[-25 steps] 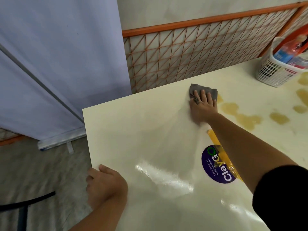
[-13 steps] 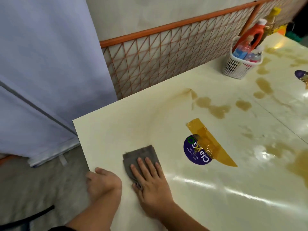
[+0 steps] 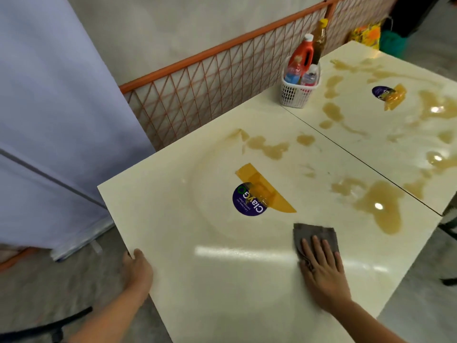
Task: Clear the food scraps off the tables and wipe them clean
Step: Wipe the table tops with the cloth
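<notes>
Nearest, the left hand (image 3: 137, 268) grips the cream counter (image 3: 222, 280) by its edge. The right hand (image 3: 321, 268) lies flat, fingers straight, pressing a grey cloth (image 3: 314, 233). Beyond, brown spills (image 3: 378, 204) reach the adjoining counter (image 3: 371, 134), where a basket (image 3: 295, 95) of bottles stands.

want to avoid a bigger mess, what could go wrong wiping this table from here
The grey cloth under the right hand is small beside the brown puddle, so it may smear it or push it over the table edge. Liquid could also run into the seam between the tables.

Right hand (image 3: 324, 276) flat on grey cloth (image 3: 314, 234) atop stained table (image 3: 185, 219)
</notes>
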Demonstrator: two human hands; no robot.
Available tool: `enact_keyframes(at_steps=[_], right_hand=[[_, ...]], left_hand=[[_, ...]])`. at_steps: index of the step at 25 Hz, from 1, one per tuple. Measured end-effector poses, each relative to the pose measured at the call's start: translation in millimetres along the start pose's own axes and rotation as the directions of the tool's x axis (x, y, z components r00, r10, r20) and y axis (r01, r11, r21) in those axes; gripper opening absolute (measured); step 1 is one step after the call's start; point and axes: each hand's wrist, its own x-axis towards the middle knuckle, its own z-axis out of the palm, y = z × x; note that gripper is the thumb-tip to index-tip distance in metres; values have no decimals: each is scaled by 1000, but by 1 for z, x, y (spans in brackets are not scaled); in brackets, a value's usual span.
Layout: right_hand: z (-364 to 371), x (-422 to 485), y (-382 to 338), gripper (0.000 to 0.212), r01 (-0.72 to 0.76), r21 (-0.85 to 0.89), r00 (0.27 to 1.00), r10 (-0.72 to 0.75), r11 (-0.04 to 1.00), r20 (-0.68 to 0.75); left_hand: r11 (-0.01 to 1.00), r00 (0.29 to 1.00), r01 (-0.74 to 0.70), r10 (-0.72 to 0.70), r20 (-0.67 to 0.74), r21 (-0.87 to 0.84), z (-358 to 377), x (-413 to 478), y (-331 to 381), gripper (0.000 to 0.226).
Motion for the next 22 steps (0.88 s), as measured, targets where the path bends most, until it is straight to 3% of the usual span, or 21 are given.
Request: enact_keyframes(at_steps=[2,4,7,10,12,14,17,20,22], right_hand=[[7,-5,-28,61,16,63,1000,-14,998,-28],[14,-20,-59,61,229,115,973,-229,967,-15],[23,-44,-70,59,576,57,818,-575,816,-38],[25,-56,-5,55,725,13,688,-724,689,37],[16,-49,56,56,749,13,661,-749,663,47],[4,-32,125,56,699,-52,715,-698,713,43],[-20,2,203,58,479,-54,878,-478,876,28],[-30,6,214,59,312,-12,945,-309,950,105],[-23,-8,187,60,285,20,958,-285,958,25]], left_hand=[[999,998,-12,14,-57,44,1,-35,-15,40],[992,994,17,-3,-113,122,4,-82,-28,39],[965,993,18,13,-117,261,14,-144,-38,50],[946,993,-17,53,-102,325,22,-207,-41,50],[928,991,-77,111,-72,365,31,-241,-39,45],[896,985,-152,173,-12,418,37,-266,-38,41],[864,975,-220,207,79,454,47,-293,-38,39],[812,946,-319,245,212,489,58,-317,-38,36],[736,902,-423,284,325,528,67,-330,-35,39]])
